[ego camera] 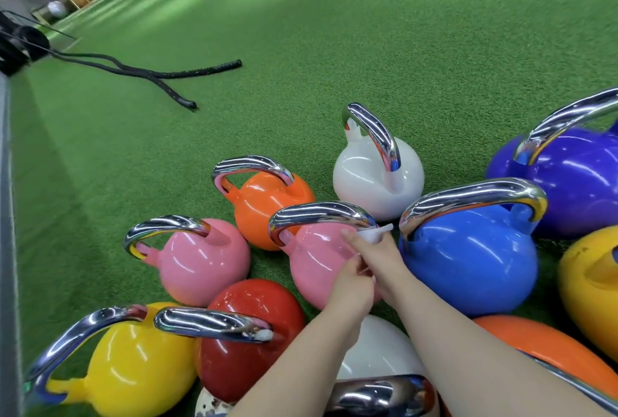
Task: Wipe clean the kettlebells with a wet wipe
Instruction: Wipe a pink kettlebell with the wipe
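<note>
We have both hands at the central pink kettlebell [317, 259]; right hand [378, 256] pinches a white wet wipe [373, 234] against its chrome handle's right end; left hand [351, 286] curls fingers on the wipe's lower part, just below; blue kettlebell [475, 259] sits just right, orange kettlebell [267, 202] behind-left.

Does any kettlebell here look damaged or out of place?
One does: the white kettlebell at the bottom edge, below the red kettlebell, shows dark chipped or worn spots. The others look glossy and intact, though crowded together on the turf.
</note>
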Action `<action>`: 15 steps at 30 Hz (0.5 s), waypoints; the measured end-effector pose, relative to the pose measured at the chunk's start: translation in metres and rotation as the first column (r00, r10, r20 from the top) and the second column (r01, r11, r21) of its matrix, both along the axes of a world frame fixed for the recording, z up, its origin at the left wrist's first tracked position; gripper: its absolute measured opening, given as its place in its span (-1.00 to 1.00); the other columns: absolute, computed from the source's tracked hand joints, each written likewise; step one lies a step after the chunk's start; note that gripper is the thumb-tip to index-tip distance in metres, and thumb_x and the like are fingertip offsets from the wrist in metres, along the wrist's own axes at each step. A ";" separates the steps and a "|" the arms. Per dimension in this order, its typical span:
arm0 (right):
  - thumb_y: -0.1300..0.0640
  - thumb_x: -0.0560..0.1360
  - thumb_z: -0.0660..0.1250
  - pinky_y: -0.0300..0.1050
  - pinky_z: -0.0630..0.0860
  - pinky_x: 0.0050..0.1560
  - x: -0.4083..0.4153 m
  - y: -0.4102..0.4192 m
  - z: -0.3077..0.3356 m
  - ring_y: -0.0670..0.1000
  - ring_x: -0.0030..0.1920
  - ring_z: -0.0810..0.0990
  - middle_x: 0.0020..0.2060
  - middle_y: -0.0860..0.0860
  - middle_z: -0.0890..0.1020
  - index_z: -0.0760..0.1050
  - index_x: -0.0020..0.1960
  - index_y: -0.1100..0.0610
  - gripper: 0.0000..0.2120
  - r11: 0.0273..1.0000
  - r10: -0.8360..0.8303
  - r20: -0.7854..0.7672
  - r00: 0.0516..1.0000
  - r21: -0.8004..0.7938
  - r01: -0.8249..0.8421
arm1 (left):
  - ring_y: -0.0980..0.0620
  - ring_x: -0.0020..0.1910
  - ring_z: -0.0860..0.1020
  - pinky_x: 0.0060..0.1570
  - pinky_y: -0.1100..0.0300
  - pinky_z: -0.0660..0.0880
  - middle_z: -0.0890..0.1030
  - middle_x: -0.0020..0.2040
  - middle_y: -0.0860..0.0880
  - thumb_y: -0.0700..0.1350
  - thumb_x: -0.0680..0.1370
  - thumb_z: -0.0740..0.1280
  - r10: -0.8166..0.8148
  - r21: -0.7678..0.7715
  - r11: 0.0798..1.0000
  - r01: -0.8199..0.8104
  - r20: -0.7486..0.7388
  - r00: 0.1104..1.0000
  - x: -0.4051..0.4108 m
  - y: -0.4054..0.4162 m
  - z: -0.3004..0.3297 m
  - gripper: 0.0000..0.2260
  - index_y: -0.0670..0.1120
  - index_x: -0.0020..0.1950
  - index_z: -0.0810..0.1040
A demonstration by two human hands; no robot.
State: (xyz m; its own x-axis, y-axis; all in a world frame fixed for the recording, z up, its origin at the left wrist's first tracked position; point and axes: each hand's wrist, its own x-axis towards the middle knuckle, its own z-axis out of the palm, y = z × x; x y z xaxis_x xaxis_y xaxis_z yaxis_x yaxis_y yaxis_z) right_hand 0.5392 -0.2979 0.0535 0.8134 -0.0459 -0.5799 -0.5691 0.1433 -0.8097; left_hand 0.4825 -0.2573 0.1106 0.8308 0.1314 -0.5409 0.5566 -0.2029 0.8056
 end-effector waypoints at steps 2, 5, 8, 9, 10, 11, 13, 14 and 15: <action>-0.12 0.23 0.55 -0.10 0.58 -0.11 -0.005 -0.003 0.017 0.06 -0.03 0.61 0.01 0.13 0.58 0.40 0.18 0.21 -0.32 0.995 -0.043 0.002 0.999 0.091 0.043 | 0.11 0.01 0.57 -0.05 0.36 0.50 0.60 0.01 0.03 -0.33 0.56 0.10 0.008 0.075 0.997 -0.010 0.026 1.000 0.008 -0.003 -0.003 -0.66 -0.05 0.24 0.46; 0.26 0.47 0.36 -0.16 0.49 -0.24 -0.007 -0.007 0.018 0.07 -0.26 0.58 -0.22 0.15 0.60 0.48 -0.02 0.22 -0.89 0.979 -0.092 -0.043 0.995 0.176 0.098 | 0.01 0.09 0.54 0.15 0.20 0.43 0.60 0.09 -0.07 -0.36 0.55 0.07 0.080 0.094 0.992 -0.085 0.054 0.995 0.017 -0.005 -0.010 -0.66 -0.08 0.17 0.49; 0.41 0.45 0.20 -0.07 0.51 -0.17 -0.005 -0.004 0.001 0.17 -0.15 0.59 -0.12 0.24 0.61 0.50 0.07 0.28 -0.77 0.981 -0.148 -0.111 0.983 0.111 0.161 | -0.01 -0.02 0.53 -0.12 0.27 0.48 0.59 0.09 -0.15 -0.45 0.48 0.04 0.121 0.012 0.993 -0.121 -0.001 0.993 0.026 0.000 -0.018 -0.61 -0.14 0.14 0.49; 0.40 0.45 0.20 -0.02 0.53 -0.11 -0.004 -0.002 -0.005 0.20 -0.12 0.60 -0.09 0.25 0.62 0.50 0.09 0.29 -0.75 0.983 -0.164 -0.122 0.979 0.063 0.173 | -0.02 -0.03 0.53 -0.20 0.29 0.47 0.59 0.10 -0.18 -0.45 0.48 0.04 0.136 -0.013 0.991 -0.136 -0.004 0.991 0.030 0.003 -0.022 -0.60 -0.16 0.17 0.49; 0.36 0.45 0.22 0.04 0.55 -0.05 -0.004 -0.001 -0.011 0.23 -0.09 0.61 -0.08 0.24 0.63 0.51 0.09 0.29 -0.76 0.985 -0.174 -0.124 0.977 0.001 0.175 | -0.03 -0.04 0.53 -0.28 0.32 0.47 0.59 0.10 -0.19 -0.44 0.49 0.06 0.149 -0.032 0.988 -0.149 0.003 0.989 0.033 0.005 -0.025 -0.61 -0.15 0.17 0.50; 0.30 0.45 0.26 0.08 0.56 0.01 -0.004 0.000 -0.013 0.24 -0.06 0.61 -0.05 0.23 0.63 0.52 0.09 0.28 -0.77 0.982 -0.184 -0.129 0.974 -0.059 0.177 | -0.04 -0.04 0.53 -0.31 0.32 0.47 0.60 0.09 -0.17 -0.43 0.50 0.07 0.161 -0.049 0.986 -0.160 0.003 0.987 0.036 0.006 -0.025 -0.62 -0.11 0.14 0.51; 0.24 0.46 0.26 0.09 0.52 0.09 -0.004 -0.002 -0.007 0.26 0.03 0.58 0.05 0.22 0.60 0.50 0.13 0.27 -0.74 0.969 -0.206 -0.130 0.970 -0.163 0.184 | -0.06 -0.02 0.53 -0.28 0.31 0.50 0.61 0.06 -0.13 -0.42 0.49 0.10 0.150 -0.022 0.989 -0.150 0.018 0.989 0.040 0.007 -0.025 -0.63 -0.05 0.08 0.52; 0.26 0.47 0.24 0.06 0.49 0.13 -0.005 -0.003 -0.001 0.27 0.08 0.54 0.11 0.24 0.56 0.47 0.18 0.28 -0.71 0.959 -0.219 -0.130 0.967 -0.212 0.189 | -0.05 -0.01 0.52 -0.22 0.31 0.51 0.60 0.04 -0.11 -0.42 0.49 0.10 0.135 0.027 0.990 -0.136 0.045 0.990 0.041 0.008 -0.023 -0.62 -0.05 0.07 0.53; 0.29 0.49 0.20 0.03 0.45 0.17 -0.004 -0.006 0.002 0.29 0.13 0.49 0.18 0.28 0.50 0.44 0.23 0.29 -0.68 0.949 -0.230 -0.144 0.962 -0.253 0.189 | -0.03 0.01 0.52 -0.14 0.32 0.48 0.60 0.02 -0.09 -0.43 0.48 0.09 0.126 0.076 0.988 -0.132 0.079 0.989 0.042 0.009 -0.022 -0.61 -0.07 0.09 0.55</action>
